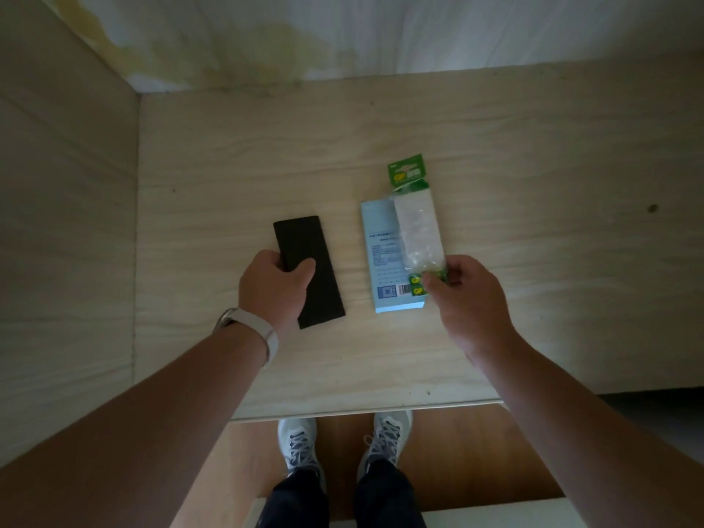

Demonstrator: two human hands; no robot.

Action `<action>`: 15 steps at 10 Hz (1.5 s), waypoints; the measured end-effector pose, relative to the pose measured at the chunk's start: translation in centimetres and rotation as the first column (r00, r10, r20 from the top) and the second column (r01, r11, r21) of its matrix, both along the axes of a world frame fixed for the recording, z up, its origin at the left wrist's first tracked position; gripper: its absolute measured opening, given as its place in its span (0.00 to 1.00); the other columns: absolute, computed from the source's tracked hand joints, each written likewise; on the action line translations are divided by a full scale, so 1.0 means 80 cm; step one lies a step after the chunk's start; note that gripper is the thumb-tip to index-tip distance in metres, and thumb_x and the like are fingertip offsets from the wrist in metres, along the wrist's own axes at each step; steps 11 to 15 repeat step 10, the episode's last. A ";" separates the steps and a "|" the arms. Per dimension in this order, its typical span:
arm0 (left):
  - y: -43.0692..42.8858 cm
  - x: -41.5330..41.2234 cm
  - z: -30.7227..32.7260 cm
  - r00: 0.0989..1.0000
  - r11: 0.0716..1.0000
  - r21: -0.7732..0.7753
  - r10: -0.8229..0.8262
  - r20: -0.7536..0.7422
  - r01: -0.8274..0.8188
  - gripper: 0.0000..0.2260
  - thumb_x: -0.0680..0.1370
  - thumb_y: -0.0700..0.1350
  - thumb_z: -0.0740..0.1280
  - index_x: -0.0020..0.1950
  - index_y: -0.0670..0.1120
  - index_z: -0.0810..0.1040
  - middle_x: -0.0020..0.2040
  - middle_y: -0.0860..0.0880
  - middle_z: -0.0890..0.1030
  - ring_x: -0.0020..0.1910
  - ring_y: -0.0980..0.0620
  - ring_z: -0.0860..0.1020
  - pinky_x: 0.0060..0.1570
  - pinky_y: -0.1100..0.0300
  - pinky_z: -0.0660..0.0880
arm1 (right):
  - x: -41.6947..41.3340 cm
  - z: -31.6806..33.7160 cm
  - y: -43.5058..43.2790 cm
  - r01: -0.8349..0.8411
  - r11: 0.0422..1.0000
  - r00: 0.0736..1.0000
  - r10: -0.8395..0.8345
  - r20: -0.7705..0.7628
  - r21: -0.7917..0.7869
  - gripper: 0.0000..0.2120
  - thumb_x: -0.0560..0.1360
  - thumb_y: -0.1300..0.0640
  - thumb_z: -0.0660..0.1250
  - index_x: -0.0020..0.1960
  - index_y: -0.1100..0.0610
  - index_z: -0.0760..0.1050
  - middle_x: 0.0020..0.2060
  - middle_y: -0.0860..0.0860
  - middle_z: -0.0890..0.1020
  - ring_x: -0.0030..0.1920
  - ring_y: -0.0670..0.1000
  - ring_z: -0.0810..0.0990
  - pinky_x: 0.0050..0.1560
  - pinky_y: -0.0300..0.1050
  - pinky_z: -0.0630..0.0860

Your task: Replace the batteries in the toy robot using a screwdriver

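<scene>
A flat black rectangular case (310,268) lies on the pale wooden table (228,165), left of centre. My left hand (272,289) grips its near left edge, thumb across the top. A light blue box (384,261) lies to the right. On it rests a clear battery pack with green card ends (417,230). My right hand (466,295) pinches the pack's near green end. No toy robot or screwdriver is visible.
A wooden side panel (64,222) walls off the left of the table and a stained white wall (343,32) stands behind it. The table's front edge (362,411) is near me, with my shoes (343,443) below it.
</scene>
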State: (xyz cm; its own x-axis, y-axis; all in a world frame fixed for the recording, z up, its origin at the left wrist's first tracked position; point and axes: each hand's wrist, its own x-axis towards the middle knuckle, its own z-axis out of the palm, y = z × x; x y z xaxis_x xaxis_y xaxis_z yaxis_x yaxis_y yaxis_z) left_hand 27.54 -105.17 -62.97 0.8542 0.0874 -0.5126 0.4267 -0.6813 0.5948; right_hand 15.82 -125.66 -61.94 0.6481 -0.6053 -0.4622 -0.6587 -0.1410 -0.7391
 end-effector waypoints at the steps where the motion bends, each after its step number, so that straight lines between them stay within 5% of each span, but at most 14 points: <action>1: -0.001 -0.002 0.001 1.000 1.000 0.018 0.009 0.002 -0.009 0.12 0.76 0.53 0.72 0.43 0.53 0.70 0.42 0.53 0.77 0.37 0.57 0.75 0.29 0.63 0.67 | -0.012 0.002 -0.014 0.040 0.999 0.999 -0.040 0.003 -0.012 0.06 0.73 0.56 0.71 0.44 0.47 0.76 0.38 0.46 0.83 0.39 0.47 0.82 0.37 0.43 0.73; 2: -0.001 -0.001 0.000 1.000 0.998 0.055 -0.008 0.026 0.007 0.11 0.76 0.54 0.72 0.45 0.52 0.71 0.41 0.54 0.76 0.36 0.58 0.75 0.27 0.65 0.66 | -0.024 -0.001 -0.029 0.078 0.997 0.997 -0.078 -0.008 -0.001 0.08 0.73 0.57 0.72 0.46 0.46 0.75 0.39 0.48 0.83 0.40 0.52 0.82 0.41 0.48 0.76; 4: -0.001 0.004 -0.009 0.991 0.991 0.117 -0.076 0.107 0.063 0.14 0.76 0.54 0.73 0.50 0.49 0.72 0.41 0.55 0.75 0.37 0.58 0.72 0.31 0.64 0.65 | -0.039 -0.019 -0.042 0.057 0.989 0.993 -0.070 -0.093 -0.138 0.11 0.73 0.54 0.70 0.51 0.47 0.71 0.38 0.43 0.80 0.36 0.39 0.78 0.32 0.34 0.66; 6: 0.001 0.008 -0.011 0.990 0.987 0.144 -0.084 0.116 0.067 0.15 0.75 0.56 0.73 0.51 0.50 0.72 0.42 0.54 0.76 0.37 0.56 0.74 0.30 0.61 0.66 | -0.034 -0.027 -0.041 -0.009 0.950 0.992 -0.030 -0.119 -0.312 0.08 0.69 0.52 0.69 0.39 0.49 0.70 0.32 0.46 0.77 0.29 0.41 0.73 0.26 0.38 0.61; 8: 0.005 0.008 0.002 0.983 0.986 0.147 -0.103 0.151 0.080 0.14 0.77 0.55 0.70 0.57 0.50 0.72 0.46 0.50 0.78 0.37 0.57 0.75 0.31 0.64 0.64 | -0.030 -0.027 -0.044 -0.061 0.954 0.983 0.007 -0.181 -0.295 0.10 0.70 0.51 0.69 0.47 0.54 0.74 0.41 0.52 0.79 0.33 0.47 0.75 0.29 0.39 0.62; 9: 0.009 0.004 0.018 0.958 0.979 0.142 -0.175 0.227 0.146 0.16 0.78 0.55 0.69 0.59 0.46 0.74 0.50 0.48 0.77 0.44 0.51 0.76 0.38 0.61 0.67 | -0.031 -0.017 -0.044 -0.066 0.959 0.986 0.021 -0.163 -0.277 0.13 0.73 0.51 0.68 0.53 0.56 0.75 0.48 0.54 0.79 0.41 0.52 0.77 0.39 0.43 0.67; 10: 0.011 -0.001 0.041 0.926 0.966 0.138 -0.249 0.285 0.217 0.14 0.79 0.55 0.67 0.58 0.47 0.76 0.52 0.50 0.76 0.51 0.48 0.76 0.46 0.57 0.68 | -0.033 0.005 -0.042 -0.093 0.956 0.989 0.056 -0.139 -0.277 0.12 0.74 0.52 0.68 0.54 0.58 0.74 0.49 0.55 0.77 0.45 0.53 0.76 0.43 0.44 0.68; 15: 0.011 -0.001 0.041 0.926 0.966 0.138 -0.249 0.285 0.217 0.14 0.79 0.55 0.67 0.58 0.47 0.76 0.52 0.50 0.76 0.51 0.48 0.76 0.46 0.57 0.68 | -0.033 0.005 -0.042 -0.093 0.956 0.989 0.056 -0.139 -0.277 0.12 0.74 0.52 0.68 0.54 0.58 0.74 0.49 0.55 0.77 0.45 0.53 0.76 0.43 0.44 0.68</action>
